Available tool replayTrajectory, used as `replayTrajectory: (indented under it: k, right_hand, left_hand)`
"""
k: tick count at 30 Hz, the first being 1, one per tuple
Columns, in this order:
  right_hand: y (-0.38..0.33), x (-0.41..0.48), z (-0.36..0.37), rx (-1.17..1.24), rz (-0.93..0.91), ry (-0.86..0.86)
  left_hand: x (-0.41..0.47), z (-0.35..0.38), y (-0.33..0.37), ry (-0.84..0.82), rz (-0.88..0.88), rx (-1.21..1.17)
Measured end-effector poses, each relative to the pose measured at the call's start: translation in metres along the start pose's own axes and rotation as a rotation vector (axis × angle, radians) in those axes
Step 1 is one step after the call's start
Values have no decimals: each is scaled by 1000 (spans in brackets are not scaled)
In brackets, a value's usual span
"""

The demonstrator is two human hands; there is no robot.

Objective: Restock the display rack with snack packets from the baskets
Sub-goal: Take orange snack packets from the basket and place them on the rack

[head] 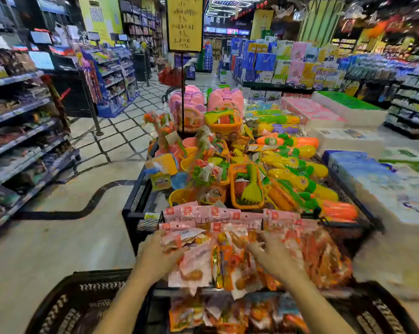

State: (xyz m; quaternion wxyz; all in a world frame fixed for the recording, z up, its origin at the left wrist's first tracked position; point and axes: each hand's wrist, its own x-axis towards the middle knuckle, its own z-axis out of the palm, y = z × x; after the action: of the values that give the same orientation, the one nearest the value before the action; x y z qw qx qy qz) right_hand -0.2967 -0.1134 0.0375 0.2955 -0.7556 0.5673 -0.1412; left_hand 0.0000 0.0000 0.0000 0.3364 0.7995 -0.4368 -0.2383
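Snack packets [230, 247]: pink and orange bags hanging in crowded rows on the display rack [162, 291], at the near end of the black mesh bin [137, 196]; the top row lies just under the bin's near rim.
Lower packets [227, 314]: a second mass of orange bags under the rack bar, nearer than the bin; whether hung or lying loose cannot be told.
Left hand [155, 256]: at the bin's near left corner, fingers stretched forward and lying flat on the face of a pale pink bag; no curled grip shows.
Right hand [273, 254]: blurred, before the middle of the bin's near end, fingers spread and straight, tips touching the orange bags; holds nothing that can be made out.
Baskets: two black plastic ones nearer than the bin, one at left [83, 297], one at right [377, 309].
Toys [247, 186]: bright plastic sand sets and water guns heaped inside the bin.
Yellow sign [185, 22]: handwritten, above the bin's far end.
Store shelves [18, 131]: across the aisle, left of the bin.
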Motion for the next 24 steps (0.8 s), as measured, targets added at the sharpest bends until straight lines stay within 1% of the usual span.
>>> replayTrajectory:
  k: [2,4,8,12,14,18,21,24]
  right_hand:
    - [-6,5,15,-81,-6,-32]
    - [-9,8,28,-152,-5,-89]
    - [-7,20,44,-162,23,-179]
    - [0,36,54,-231,35,-218]
    - [5,44,56,-225,44,-223]
    - [10,56,60,-231,73,-208]
    - [11,61,63,-190,110,-205]
    - [12,63,65,-162,105,-186]
  left_hand:
    - [4,15,-1,-43,17,104]
    - [-2,27,7,-81,-17,221]
    - [-1,41,16,-68,22,384]
    - [14,54,17,-124,22,540]
    - [21,58,15,-132,23,592]
    - [26,63,17,-83,24,700]
    - [25,66,20,-18,3,723]
    - [23,64,25,11,-26,764]
